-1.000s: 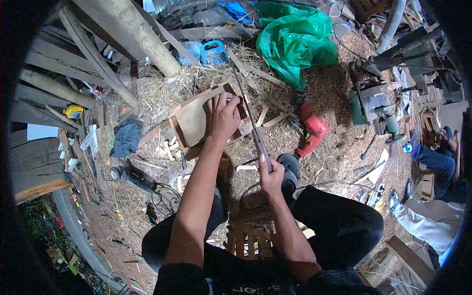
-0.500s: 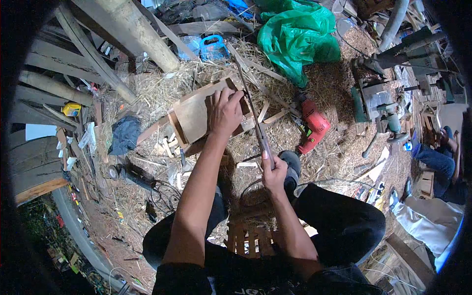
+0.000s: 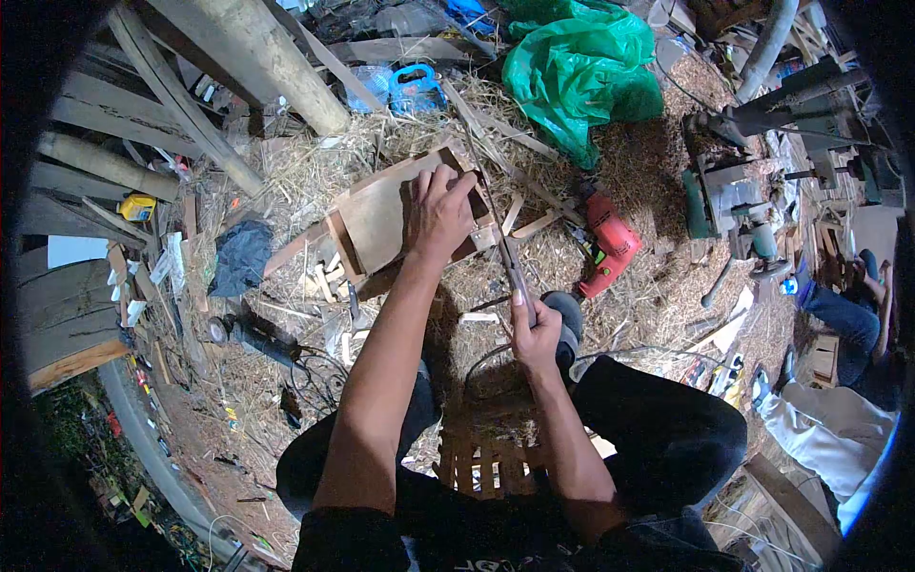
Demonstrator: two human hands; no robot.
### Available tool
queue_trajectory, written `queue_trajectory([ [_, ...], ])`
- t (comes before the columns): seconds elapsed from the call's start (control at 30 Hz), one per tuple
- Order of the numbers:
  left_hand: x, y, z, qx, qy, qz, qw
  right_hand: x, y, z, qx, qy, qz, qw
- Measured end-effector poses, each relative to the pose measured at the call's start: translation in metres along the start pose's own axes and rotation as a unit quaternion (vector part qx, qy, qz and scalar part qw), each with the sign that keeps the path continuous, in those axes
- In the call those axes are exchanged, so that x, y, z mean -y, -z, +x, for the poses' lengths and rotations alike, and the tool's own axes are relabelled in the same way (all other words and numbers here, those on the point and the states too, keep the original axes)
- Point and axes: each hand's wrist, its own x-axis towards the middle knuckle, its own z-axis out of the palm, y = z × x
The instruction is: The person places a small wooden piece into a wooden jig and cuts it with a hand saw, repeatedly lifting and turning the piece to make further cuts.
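A shallow wooden box (image 3: 374, 221) lies tilted on the straw-covered ground in front of me. My left hand (image 3: 442, 212) bears on its right part, with bent fingers gripping near the far right edge. My right hand (image 3: 536, 332) is closed around the handle of a handsaw (image 3: 508, 250), thumb stretched along the top. The saw's long narrow blade points away from me and runs along the right end of the box, seen nearly edge-on. Whether its teeth touch the wood I cannot tell.
A red power drill (image 3: 610, 244) lies to the right, below a green plastic sheet (image 3: 577, 81). An angle grinder (image 3: 253, 338) with a cable is at left. Wood offcuts lie around the box. A machine (image 3: 734, 205) and another person's legs (image 3: 820, 429) are farther right.
My right hand and the saw have shifted slightly, and the blade shows narrower than before. My left hand stays on the box, which has barely moved in view.
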Motion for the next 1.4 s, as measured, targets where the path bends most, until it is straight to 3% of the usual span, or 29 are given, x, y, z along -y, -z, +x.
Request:
queue_trajectory([
  [1.0, -0.006, 0.003, 0.003, -0.012, 0.012, 0.028, 0.999, -0.014, 0.007, -0.003, 0.041, -0.036, 0.047, 0.997],
  [1.4, -0.003, 0.003, 0.001, -0.016, -0.008, 0.018, 1.000, -0.012, 0.022, -0.008, 0.043, -0.009, 0.026, 0.999],
])
